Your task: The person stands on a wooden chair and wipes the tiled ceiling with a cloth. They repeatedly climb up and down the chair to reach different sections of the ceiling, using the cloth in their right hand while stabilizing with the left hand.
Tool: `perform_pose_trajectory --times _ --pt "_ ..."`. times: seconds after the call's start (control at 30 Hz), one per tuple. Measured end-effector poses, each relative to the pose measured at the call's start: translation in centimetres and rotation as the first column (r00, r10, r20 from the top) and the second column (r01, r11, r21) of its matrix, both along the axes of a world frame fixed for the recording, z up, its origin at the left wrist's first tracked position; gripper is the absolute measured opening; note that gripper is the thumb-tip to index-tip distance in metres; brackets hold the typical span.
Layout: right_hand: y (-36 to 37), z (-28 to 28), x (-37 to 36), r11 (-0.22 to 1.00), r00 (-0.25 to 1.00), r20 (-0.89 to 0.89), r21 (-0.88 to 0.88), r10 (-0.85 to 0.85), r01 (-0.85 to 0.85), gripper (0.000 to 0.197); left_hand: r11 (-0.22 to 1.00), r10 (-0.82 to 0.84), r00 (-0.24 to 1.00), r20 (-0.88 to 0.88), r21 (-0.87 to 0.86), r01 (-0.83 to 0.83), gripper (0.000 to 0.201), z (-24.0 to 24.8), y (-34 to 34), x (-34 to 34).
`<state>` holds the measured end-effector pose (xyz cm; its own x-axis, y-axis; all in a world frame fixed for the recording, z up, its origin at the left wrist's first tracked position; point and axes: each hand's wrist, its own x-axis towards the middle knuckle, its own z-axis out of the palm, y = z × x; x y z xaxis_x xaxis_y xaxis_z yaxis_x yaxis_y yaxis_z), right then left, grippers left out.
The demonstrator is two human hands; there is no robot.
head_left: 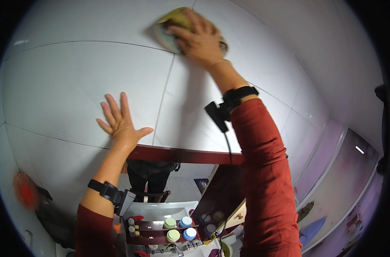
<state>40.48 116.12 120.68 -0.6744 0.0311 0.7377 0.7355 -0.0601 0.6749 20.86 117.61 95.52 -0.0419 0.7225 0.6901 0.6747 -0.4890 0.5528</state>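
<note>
High on the white tiled wall [96,64], my right hand [201,45] presses a folded yellow-green and pale cloth [171,19] flat against the tiles. Its fingers are spread over the cloth, and the hand looks slightly blurred. Lower and to the left, my left hand [124,128] rests on the bare tile with fingers spread, holding nothing. Just below it runs the dark red top edge of a mirror cabinet [182,155]. Each wrist wears a black strap with a small device.
Below the mirror [177,180], a dark red shelf [154,235] carries several jars with green and blue lids [189,233]. A white sink [212,247] lies under it. An orange-red round object [27,192] hangs at the left. A sliding glass panel [332,171] stands at the right.
</note>
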Motion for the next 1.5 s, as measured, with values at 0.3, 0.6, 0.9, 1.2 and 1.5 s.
perform_pose_trajectory --times 0.3,0.6,0.9,1.2,1.5 --pt "-10.5 -7.0 28.5 0.82 0.094 -0.992 0.119 0.08 0.56 0.049 0.997 0.078 0.997 -0.008 -0.022 -0.078 0.132 0.3 -0.2 0.8" --pt "-0.7 -14.1 3.2 0.979 0.822 -0.539 0.179 0.183 -0.1 0.027 0.995 0.097 0.995 -0.032 0.021 -0.097 0.135 -0.4 0.3 0.6" --pt "-7.2 -22.0 14.2 0.99 0.911 -0.413 -0.123 0.017 -0.074 0.018 0.986 0.118 0.993 -0.014 0.119 -0.115 0.135 -0.9 1.4 0.8" --pt "-5.1 -14.9 15.4 0.949 0.358 -0.924 0.222 0.133 0.222 0.038 0.99 0.114 0.992 -0.06 0.087 -0.109 0.135 -1.2 1.7 0.3" --pt "-8.4 -26.7 6.7 0.871 0.976 -0.217 -0.482 -0.012 -0.097 0.037 0.986 0.121 0.986 -0.115 0.131 -0.106 0.132 -0.9 1.9 0.1"
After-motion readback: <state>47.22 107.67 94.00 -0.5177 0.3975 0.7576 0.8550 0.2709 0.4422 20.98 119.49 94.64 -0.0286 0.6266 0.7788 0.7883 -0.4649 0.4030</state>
